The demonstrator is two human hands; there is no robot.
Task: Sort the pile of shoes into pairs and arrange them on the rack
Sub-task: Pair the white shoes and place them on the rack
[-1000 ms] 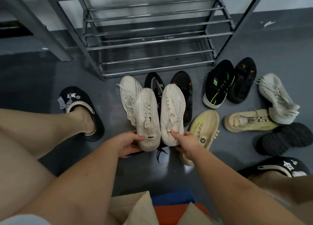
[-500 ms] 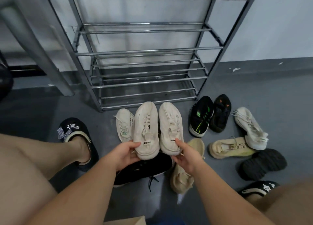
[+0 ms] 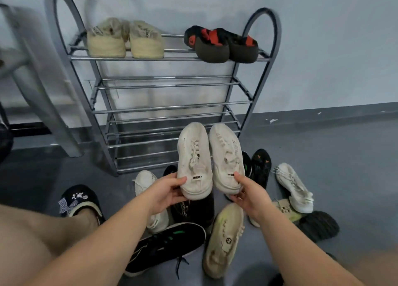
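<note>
The left hand (image 3: pixel 167 192) grips the heel of one white knit shoe (image 3: pixel 193 160); the right hand (image 3: pixel 247 194) grips the heel of its mate (image 3: pixel 226 156). Both shoes are held side by side at frame centre, toes up, laces slack, soles ribbed. Below them on the grey floor (image 3: pixel 333 152) lies the pile: a black sneaker (image 3: pixel 168 249) with green marks, a cream slip-on (image 3: pixel 224 240), and a white laced shoe (image 3: pixel 294 186) at right. The chrome tube rack (image 3: pixel 168 106) stands behind at the wall. Its top shelf carries a beige pair (image 3: pixel 125 42) and a black-and-red pair (image 3: pixel 221 44).
</note>
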